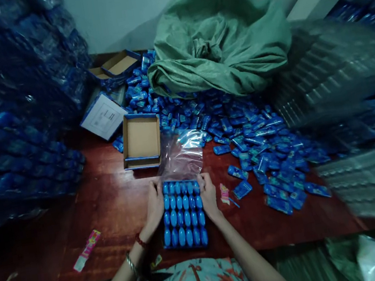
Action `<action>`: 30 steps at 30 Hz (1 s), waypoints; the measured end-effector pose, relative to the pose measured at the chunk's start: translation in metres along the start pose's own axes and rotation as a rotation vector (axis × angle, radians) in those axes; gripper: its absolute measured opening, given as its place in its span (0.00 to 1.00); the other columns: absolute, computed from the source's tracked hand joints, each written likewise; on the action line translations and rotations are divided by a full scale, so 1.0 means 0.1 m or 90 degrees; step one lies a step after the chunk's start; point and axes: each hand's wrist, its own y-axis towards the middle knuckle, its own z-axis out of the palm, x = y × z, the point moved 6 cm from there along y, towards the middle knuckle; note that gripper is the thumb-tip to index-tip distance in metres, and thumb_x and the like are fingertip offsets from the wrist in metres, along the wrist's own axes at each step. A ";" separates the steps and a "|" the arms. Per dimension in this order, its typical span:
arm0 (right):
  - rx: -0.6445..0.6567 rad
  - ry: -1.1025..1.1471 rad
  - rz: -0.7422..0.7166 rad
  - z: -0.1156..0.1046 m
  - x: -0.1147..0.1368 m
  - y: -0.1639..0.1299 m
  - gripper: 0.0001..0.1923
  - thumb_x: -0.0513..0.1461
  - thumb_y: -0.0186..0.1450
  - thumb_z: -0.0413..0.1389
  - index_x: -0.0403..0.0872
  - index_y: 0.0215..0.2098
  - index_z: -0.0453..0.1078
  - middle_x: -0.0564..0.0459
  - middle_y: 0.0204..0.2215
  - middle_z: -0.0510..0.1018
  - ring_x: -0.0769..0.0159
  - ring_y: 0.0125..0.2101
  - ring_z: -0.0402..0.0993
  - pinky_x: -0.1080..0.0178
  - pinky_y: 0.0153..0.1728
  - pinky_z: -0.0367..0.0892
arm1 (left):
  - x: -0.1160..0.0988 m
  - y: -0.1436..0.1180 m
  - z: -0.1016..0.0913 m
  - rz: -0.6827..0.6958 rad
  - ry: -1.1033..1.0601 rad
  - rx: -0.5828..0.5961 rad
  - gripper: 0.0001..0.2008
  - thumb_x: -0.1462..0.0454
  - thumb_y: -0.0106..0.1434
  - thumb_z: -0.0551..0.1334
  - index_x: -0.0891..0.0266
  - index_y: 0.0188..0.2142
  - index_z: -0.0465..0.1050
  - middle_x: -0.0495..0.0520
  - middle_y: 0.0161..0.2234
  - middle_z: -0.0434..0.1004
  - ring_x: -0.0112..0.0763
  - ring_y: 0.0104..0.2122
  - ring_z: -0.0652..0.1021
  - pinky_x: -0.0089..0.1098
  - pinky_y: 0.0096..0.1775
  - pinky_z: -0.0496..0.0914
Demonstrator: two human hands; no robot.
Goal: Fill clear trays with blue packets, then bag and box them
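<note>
Directly before me on the table lies a box packed with rows of shiny blue oval containers. A clear plastic bag stretches away from the box's far end. At the far left corner, my left hand is closed, its fingers pinching the bag's edge beside the box. My right hand is closed in the same way at the far right corner. Whether the bag covers part of the box is hard to make out. Both sets of fingertips are partly hidden.
Beyond the bag sits an open cardboard box, with a white-labelled box behind it. Loose blue packets pile up under a green sack. Wrapped blue stacks rise at left; clear plastic trays stand at right. A pink wrapper lies at left.
</note>
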 end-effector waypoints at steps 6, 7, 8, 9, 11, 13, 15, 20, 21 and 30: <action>0.111 0.018 -0.007 0.05 0.03 -0.29 0.16 0.52 0.67 0.38 0.51 0.34 0.58 0.58 0.23 0.66 0.66 0.24 0.64 0.64 0.27 0.57 | 0.25 -0.27 -0.20 -0.040 -0.080 -0.073 0.18 0.47 0.63 0.50 0.58 0.33 0.59 0.48 0.28 0.65 0.31 0.30 0.69 0.31 0.34 0.67; 0.122 0.025 -0.015 0.06 0.05 -0.29 0.15 0.51 0.67 0.39 0.51 0.34 0.58 0.58 0.23 0.66 0.66 0.24 0.65 0.64 0.28 0.57 | 0.28 -0.26 -0.23 -0.041 -0.094 -0.079 0.18 0.47 0.62 0.51 0.58 0.32 0.59 0.47 0.28 0.64 0.30 0.29 0.69 0.30 0.33 0.67; 0.126 0.038 -0.018 0.07 0.06 -0.27 0.15 0.51 0.67 0.40 0.51 0.34 0.58 0.58 0.24 0.67 0.66 0.24 0.65 0.64 0.28 0.58 | 0.29 -0.23 -0.26 -0.042 -0.112 -0.087 0.18 0.46 0.62 0.51 0.58 0.31 0.59 0.47 0.27 0.64 0.29 0.28 0.68 0.30 0.32 0.67; 0.123 0.062 -0.012 0.08 0.06 -0.24 0.14 0.51 0.66 0.41 0.50 0.34 0.58 0.58 0.24 0.67 0.66 0.25 0.65 0.65 0.28 0.58 | 0.31 -0.20 -0.29 -0.044 -0.133 -0.095 0.18 0.46 0.61 0.52 0.58 0.31 0.59 0.47 0.27 0.64 0.29 0.27 0.68 0.29 0.31 0.67; 0.103 0.122 0.020 0.12 0.02 -0.16 0.13 0.50 0.65 0.44 0.50 0.33 0.57 0.58 0.23 0.66 0.67 0.24 0.64 0.65 0.27 0.58 | 0.33 -0.11 -0.33 -0.050 -0.169 -0.108 0.17 0.47 0.60 0.54 0.58 0.31 0.58 0.47 0.26 0.63 0.27 0.26 0.68 0.28 0.29 0.66; 0.089 0.170 0.051 0.16 -0.05 -0.09 0.12 0.50 0.62 0.46 0.50 0.33 0.55 0.59 0.22 0.67 0.68 0.23 0.64 0.66 0.26 0.59 | 0.34 -0.05 -0.33 -0.057 -0.187 -0.108 0.17 0.48 0.58 0.56 0.58 0.30 0.57 0.46 0.25 0.64 0.26 0.24 0.68 0.28 0.27 0.65; 0.080 0.184 0.066 0.19 -0.11 -0.05 0.12 0.49 0.61 0.48 0.50 0.34 0.54 0.59 0.22 0.67 0.68 0.22 0.64 0.66 0.25 0.60 | 0.35 -0.02 -0.30 -0.060 -0.186 -0.091 0.18 0.49 0.54 0.59 0.58 0.29 0.56 0.46 0.24 0.64 0.26 0.23 0.68 0.27 0.25 0.65; 0.062 0.125 0.061 0.05 -0.19 -0.10 0.09 0.45 0.59 0.49 0.50 0.35 0.57 0.59 0.22 0.67 0.68 0.22 0.63 0.66 0.25 0.58 | 0.44 -0.17 -0.27 -0.054 -0.130 0.000 0.13 0.54 0.52 0.61 0.60 0.27 0.62 0.46 0.21 0.68 0.27 0.21 0.69 0.28 0.24 0.65; 0.071 0.098 0.052 0.02 -0.18 -0.13 0.08 0.44 0.59 0.48 0.49 0.35 0.58 0.58 0.22 0.68 0.67 0.23 0.63 0.66 0.25 0.58 | 0.46 -0.21 -0.28 -0.046 -0.096 0.025 0.12 0.55 0.53 0.61 0.60 0.26 0.63 0.47 0.21 0.69 0.29 0.22 0.70 0.28 0.25 0.66; 0.153 -0.071 0.012 -0.18 -0.03 -0.42 0.09 0.42 0.62 0.45 0.48 0.37 0.63 0.58 0.20 0.68 0.66 0.20 0.65 0.65 0.24 0.60 | 0.31 -0.20 -0.24 0.026 0.104 0.111 0.14 0.56 0.62 0.52 0.63 0.37 0.70 0.58 0.36 0.77 0.39 0.36 0.76 0.38 0.41 0.69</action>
